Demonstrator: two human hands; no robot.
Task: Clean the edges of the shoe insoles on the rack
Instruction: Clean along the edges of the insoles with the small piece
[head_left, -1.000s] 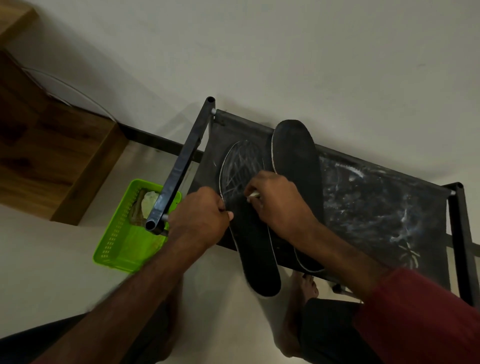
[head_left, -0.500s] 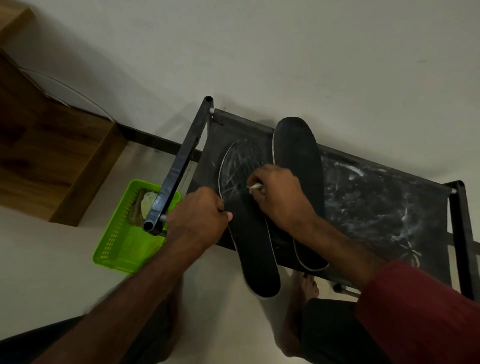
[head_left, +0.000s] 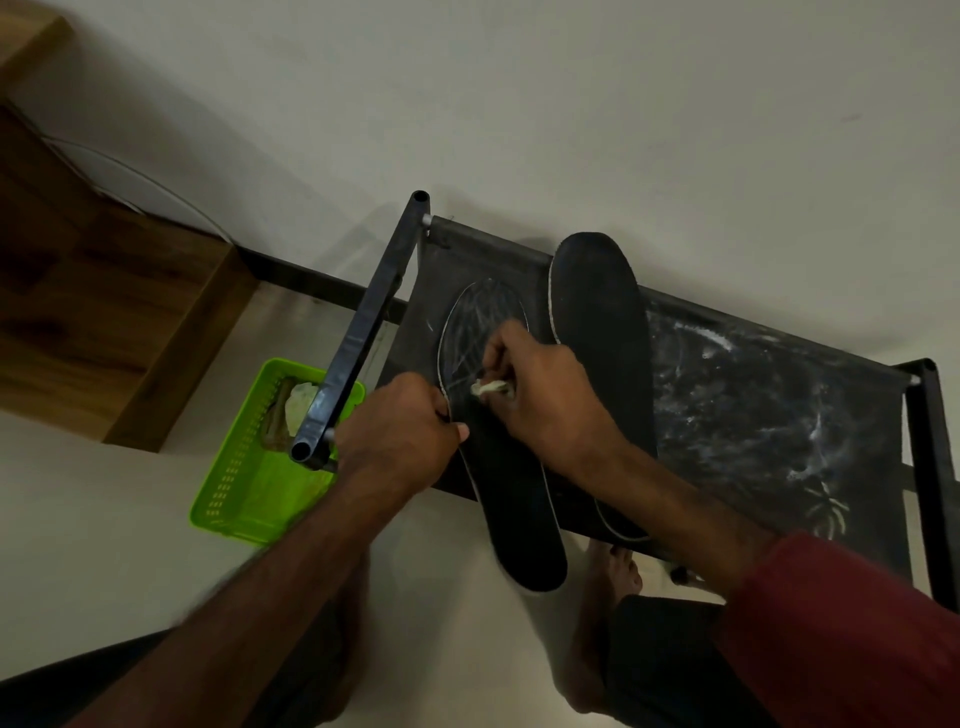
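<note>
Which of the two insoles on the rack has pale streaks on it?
The left insole, nearer the green basket: the left hand grips its edge and the right hand holds a pale wad against it. The other insole is plain black.

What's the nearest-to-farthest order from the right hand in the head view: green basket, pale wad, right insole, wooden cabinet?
1. pale wad: pinched in the right hand itself.
2. right insole: on the rack, just right of the hand.
3. green basket: on the floor, left of the rack.
4. wooden cabinet: far left, by the wall.
</note>
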